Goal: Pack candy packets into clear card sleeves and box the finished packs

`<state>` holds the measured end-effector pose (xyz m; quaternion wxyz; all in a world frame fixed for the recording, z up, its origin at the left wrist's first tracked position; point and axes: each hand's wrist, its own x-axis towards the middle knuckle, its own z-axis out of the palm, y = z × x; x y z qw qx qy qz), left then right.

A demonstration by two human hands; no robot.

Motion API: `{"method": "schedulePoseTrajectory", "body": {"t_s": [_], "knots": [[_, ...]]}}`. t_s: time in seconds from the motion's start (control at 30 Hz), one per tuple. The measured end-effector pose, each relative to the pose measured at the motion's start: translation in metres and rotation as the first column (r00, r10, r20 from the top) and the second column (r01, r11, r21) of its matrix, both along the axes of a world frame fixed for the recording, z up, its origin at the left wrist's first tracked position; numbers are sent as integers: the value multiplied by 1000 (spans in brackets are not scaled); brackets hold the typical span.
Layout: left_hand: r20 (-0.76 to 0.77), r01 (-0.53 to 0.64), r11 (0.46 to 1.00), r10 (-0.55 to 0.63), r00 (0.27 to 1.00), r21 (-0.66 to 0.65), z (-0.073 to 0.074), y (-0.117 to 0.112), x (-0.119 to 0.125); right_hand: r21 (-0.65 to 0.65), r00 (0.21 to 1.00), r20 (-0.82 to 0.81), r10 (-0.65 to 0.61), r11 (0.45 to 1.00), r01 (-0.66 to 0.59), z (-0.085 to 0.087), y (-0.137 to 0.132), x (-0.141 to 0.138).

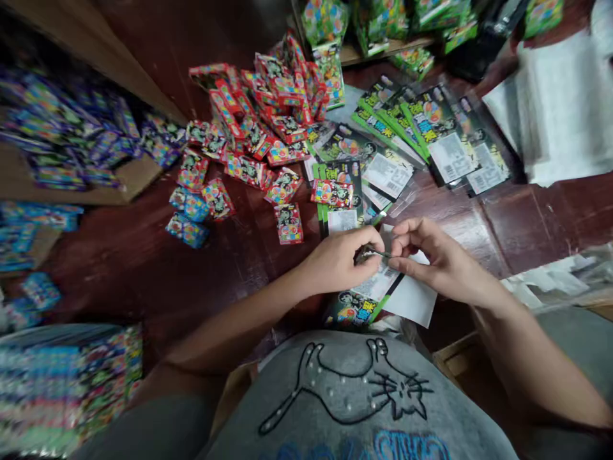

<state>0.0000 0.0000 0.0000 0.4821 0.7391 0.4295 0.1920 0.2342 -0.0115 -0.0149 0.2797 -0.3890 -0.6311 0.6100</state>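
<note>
My left hand [342, 260] is closed, its thumb and forefinger curled round one end of a thin dark-edged piece [382, 253]. The thumb and fingertips of my right hand [433, 263] pinch the other end. I cannot tell whether this piece belongs to the printed black-and-green bag [352, 308] just below, which carries a white barcode label. Under the right hand lies a plain white sheet [416, 297]. Beyond the left hand, a small red candy packet [332, 193] rests on more printed bags [342, 220]. Another red packet [289, 223] lies to the left.
A heap of red packets [268, 102] fills the far middle of the dark red table [201, 281]. Fanned printed bags [431, 128] lie far right, near white sheets [567, 108]. Purple packets [71, 128] are in a cardboard box at left, with blue packets [189, 217] nearby.
</note>
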Motion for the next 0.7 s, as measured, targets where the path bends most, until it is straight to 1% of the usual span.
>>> {"method": "schedulePoseTrajectory", "body": {"t_s": [0.07, 0.13, 0.2, 0.23, 0.27, 0.3, 0.43, 0.5, 0.57, 0.6, 0.63, 0.67, 0.7], "knots": [[0, -17, 1000, 17, 1000, 10, 2, -3, -5, 166, 992, 104, -66, 985, 48, -1, -2, -6], [8, -35, 999, 35, 999, 12, 3, -7, -11, 334, 970, 200, -137, 940, 64, 0, -7, -12], [24, -58, 998, 58, 998, 5, 5, -10, -17, 519, 928, 292, -229, 854, 48, 4, -15, -18], [35, -64, 998, 64, 997, -1, 6, -13, -21, 578, 910, 323, -260, 815, 28, 5, -20, -22], [46, -69, 998, 69, 997, -5, 6, -15, -24, 611, 898, 346, -273, 792, 6, 7, -25, -26], [57, -74, 997, 74, 996, -8, 7, -18, -27, 622, 891, 363, -275, 783, -12, 9, -30, -30], [106, -122, 992, 124, 987, -21, 4, -32, -40, 606, 884, 394, -251, 794, -45, 12, -38, -52], [121, -158, 987, 162, 979, -38, 1, -40, -54, 591, 887, 415, -204, 801, -92, 12, -38, -64], [133, -222, 973, 229, 964, -66, -3, -48, -78, 569, 904, 404, -142, 813, -126, 12, -38, -74], [148, -295, 953, 303, 941, -73, -5, -53, -94, 558, 921, 366, -134, 823, -102, 11, -39, -78], [181, -414, 908, 420, 890, -71, -7, -59, -112, 546, 940, 306, -153, 836, -41, 10, -40, -81], [238, -562, 824, 561, 793, -69, -10, -67, -130, 525, 954, 231, -194, 850, 46, 8, -42, -85], [314, -712, 698, 696, 646, -81, -12, -76, -147, 485, 959, 151, -239, 863, 139, 5, -44, -90]]}}
